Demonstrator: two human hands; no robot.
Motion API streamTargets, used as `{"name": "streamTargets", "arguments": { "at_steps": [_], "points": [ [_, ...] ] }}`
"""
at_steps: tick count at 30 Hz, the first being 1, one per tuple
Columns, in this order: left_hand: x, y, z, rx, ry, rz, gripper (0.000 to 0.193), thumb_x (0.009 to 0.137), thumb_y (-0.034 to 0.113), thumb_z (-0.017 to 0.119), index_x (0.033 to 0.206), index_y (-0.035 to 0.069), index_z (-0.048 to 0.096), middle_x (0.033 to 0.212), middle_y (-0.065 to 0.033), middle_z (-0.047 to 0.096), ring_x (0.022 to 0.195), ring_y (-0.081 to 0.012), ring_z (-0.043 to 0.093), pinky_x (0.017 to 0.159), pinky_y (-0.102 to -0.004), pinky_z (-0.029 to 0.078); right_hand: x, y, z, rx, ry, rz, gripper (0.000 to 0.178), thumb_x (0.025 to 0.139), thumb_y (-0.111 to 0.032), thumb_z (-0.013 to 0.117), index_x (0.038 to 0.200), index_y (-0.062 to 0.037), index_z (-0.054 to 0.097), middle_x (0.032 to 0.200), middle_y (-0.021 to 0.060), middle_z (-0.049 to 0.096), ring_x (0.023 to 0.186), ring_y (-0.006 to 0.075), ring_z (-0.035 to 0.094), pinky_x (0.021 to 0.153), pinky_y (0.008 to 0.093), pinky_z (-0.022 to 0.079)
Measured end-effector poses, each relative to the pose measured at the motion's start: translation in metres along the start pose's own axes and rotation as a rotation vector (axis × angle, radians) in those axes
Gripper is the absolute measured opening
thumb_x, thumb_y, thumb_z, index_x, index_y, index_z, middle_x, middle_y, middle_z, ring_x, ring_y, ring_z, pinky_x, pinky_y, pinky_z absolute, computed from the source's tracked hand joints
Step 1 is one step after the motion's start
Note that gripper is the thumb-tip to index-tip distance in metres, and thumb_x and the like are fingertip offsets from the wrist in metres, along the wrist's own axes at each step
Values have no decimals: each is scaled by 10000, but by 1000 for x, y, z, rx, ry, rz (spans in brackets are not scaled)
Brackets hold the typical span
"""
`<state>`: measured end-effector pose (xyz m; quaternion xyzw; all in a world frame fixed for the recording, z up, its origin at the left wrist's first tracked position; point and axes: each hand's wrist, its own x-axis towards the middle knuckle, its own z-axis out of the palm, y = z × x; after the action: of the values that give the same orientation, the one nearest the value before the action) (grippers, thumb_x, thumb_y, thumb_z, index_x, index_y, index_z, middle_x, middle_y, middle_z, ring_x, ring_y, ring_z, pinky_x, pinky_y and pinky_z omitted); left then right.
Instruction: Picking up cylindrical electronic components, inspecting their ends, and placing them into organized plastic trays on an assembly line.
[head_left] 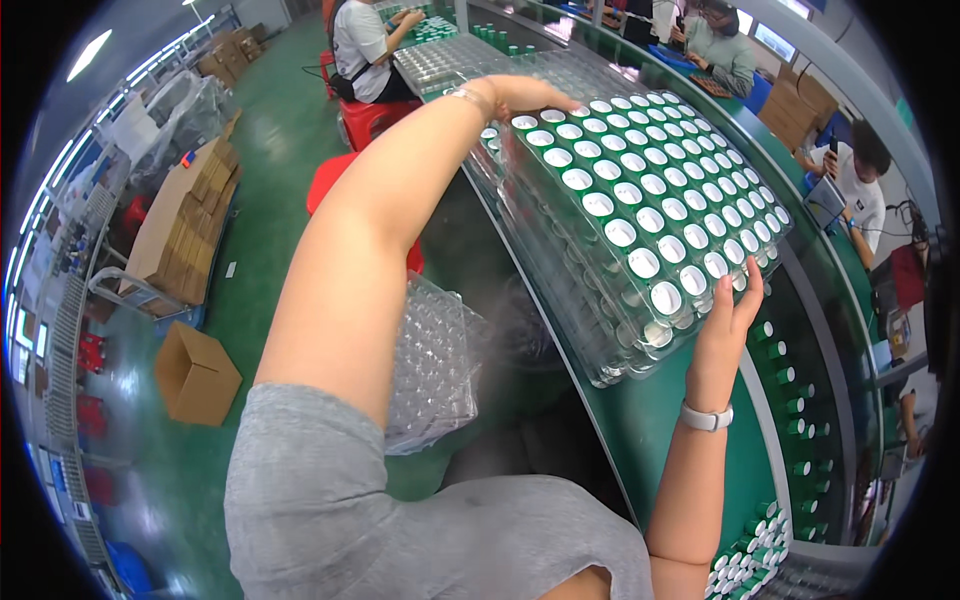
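A clear plastic tray [607,240] filled with rows of green cylinders with round white tops [648,220] lies on a stack of similar filled trays [600,345], on the green worktable. My left hand [525,95] reaches across to the tray's far left edge and is closed on it, its fingers partly hidden. On the near right edge, my right hand [728,325] holds the tray, with fingertips on its rim and other fingers out of sight. A pale watch band is on my right wrist.
To the right of the worktable [650,430], a conveyor [790,350] carries loose green cylinders, with more heaped [750,555] near me. Empty clear trays [432,365] are stacked low on my left. An open carton [195,375] and red stools [375,120] stand on the floor. Other people sit nearby.
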<state>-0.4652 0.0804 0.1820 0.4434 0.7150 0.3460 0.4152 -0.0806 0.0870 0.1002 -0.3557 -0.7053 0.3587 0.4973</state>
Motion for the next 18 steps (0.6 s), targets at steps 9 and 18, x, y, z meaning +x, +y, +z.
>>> {"name": "streamTargets", "arguments": {
  "at_steps": [9,18],
  "points": [
    [-29,-86,30,-711,95,360,484,988,414,475,1284,40,562,1241,-69,633,1098,-190,585,933,-367,430,-3,5,12,31,131,-82,675,942,-319,592,1441,32,304,1524,290,202,1457,391,118,1168,445,121],
    [1,-113,4,-659,152,301,477,967,421,463,1189,10,558,1047,-106,680,928,-231,645,844,-406,505,-6,-6,22,169,168,-77,665,956,-332,554,1455,27,300,1544,307,132,1468,395,79,1167,428,119]
  ]
}}
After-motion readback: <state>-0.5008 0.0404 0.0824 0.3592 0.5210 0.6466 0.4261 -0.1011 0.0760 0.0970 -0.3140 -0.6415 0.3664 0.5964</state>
